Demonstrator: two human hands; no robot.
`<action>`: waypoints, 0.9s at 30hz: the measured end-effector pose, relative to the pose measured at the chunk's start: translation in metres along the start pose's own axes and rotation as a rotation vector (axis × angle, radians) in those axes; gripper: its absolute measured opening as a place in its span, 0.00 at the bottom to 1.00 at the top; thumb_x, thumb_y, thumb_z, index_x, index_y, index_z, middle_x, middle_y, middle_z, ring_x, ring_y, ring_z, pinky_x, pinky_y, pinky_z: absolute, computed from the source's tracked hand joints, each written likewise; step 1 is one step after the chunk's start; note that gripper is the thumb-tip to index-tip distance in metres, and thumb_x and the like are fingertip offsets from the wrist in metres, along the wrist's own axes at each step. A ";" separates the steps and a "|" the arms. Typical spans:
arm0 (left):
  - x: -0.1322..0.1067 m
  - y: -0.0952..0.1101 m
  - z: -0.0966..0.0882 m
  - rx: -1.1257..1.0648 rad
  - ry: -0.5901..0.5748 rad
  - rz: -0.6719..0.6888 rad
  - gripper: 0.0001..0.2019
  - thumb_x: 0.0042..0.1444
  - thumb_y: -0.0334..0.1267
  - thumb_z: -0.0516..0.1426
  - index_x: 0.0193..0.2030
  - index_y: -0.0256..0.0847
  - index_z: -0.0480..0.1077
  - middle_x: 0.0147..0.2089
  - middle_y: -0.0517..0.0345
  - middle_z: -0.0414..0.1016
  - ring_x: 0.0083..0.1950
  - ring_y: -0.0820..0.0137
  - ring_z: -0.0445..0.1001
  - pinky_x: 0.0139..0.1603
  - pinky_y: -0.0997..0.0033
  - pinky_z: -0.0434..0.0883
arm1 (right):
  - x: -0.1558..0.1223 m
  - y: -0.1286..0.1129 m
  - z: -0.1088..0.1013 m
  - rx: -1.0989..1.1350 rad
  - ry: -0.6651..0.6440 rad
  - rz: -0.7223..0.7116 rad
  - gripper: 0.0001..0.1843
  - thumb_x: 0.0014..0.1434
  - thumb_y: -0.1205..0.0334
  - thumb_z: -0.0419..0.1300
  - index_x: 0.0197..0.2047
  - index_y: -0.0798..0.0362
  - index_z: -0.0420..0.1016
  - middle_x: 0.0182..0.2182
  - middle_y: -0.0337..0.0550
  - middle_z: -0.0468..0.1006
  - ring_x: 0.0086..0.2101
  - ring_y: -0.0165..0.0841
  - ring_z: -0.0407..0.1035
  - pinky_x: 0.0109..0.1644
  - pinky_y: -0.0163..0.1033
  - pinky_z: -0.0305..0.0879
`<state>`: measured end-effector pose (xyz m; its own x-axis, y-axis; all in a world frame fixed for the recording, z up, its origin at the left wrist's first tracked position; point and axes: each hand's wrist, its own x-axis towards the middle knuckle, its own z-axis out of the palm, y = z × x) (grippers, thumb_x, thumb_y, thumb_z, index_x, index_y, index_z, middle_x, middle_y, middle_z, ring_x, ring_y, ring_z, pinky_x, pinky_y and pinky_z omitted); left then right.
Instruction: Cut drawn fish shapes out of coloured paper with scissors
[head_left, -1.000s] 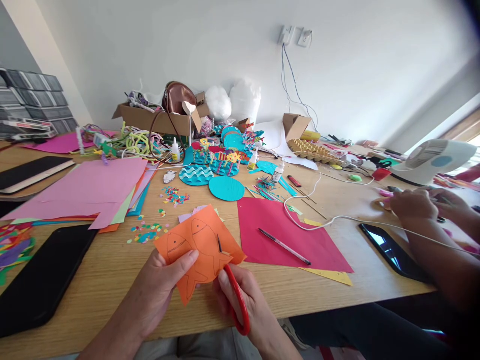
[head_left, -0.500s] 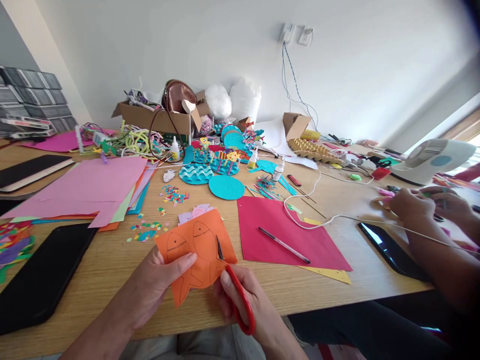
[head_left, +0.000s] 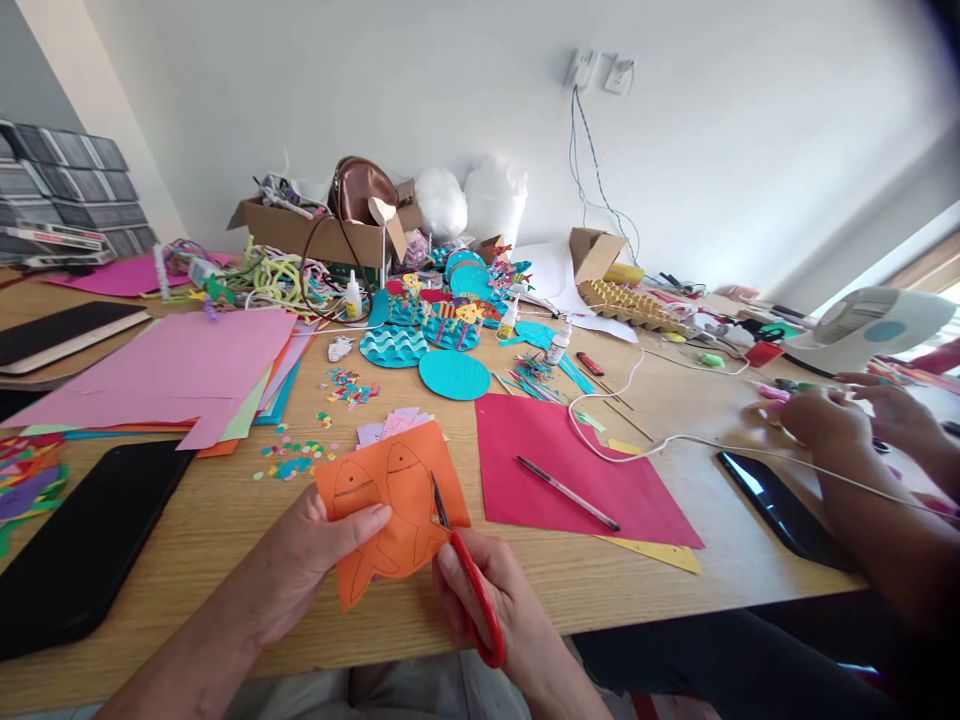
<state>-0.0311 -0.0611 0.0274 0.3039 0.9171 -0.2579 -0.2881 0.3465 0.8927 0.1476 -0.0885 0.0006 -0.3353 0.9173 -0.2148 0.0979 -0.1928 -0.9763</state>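
An orange sheet of paper (head_left: 397, 500) with two fish outlines drawn in dark ink is pinched in my left hand (head_left: 322, 540), the thumb lying on its front. My right hand (head_left: 495, 590) grips red-handled scissors (head_left: 480, 605). Their blades reach the paper beside the right-hand fish, where a cut runs in along its edge. Part of the lower blade is hidden by the sheet. Behind the orange paper lie small lilac paper pieces (head_left: 401, 422).
A red sheet (head_left: 540, 440) with a pen (head_left: 568, 493) on it lies to the right, crossed by a white cable (head_left: 705, 440). A phone (head_left: 780, 510) and a co-worker's hands (head_left: 832, 415) are farther right. Pink paper (head_left: 187, 365) and a black tablet-like device (head_left: 90, 540) lie left.
The scissor blades look slightly more closed at the cut. Both hands keep nearly the same place, and the view has shifted a little.
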 end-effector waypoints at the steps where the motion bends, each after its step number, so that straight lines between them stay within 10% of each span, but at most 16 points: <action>1: 0.000 0.000 -0.001 0.000 -0.005 -0.006 0.12 0.49 0.38 0.62 0.42 0.45 0.77 0.35 0.56 0.82 0.35 0.65 0.78 0.40 0.68 0.73 | 0.000 0.000 -0.001 -0.010 -0.003 -0.001 0.29 0.56 0.34 0.49 0.21 0.53 0.57 0.13 0.32 0.59 0.16 0.23 0.52 0.18 0.30 0.46; 27: -0.002 0.002 -0.010 0.051 -0.167 -0.111 0.14 0.49 0.38 0.63 0.45 0.45 0.76 0.39 0.55 0.81 0.40 0.62 0.78 0.44 0.64 0.72 | -0.003 -0.004 -0.010 -0.172 -0.066 -0.037 0.27 0.60 0.40 0.47 0.22 0.54 0.57 0.16 0.33 0.59 0.19 0.23 0.51 0.20 0.30 0.46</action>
<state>-0.0416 -0.0608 0.0257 0.4784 0.8272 -0.2947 -0.1997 0.4293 0.8808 0.1575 -0.0871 0.0051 -0.4016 0.8969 -0.1852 0.2409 -0.0916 -0.9662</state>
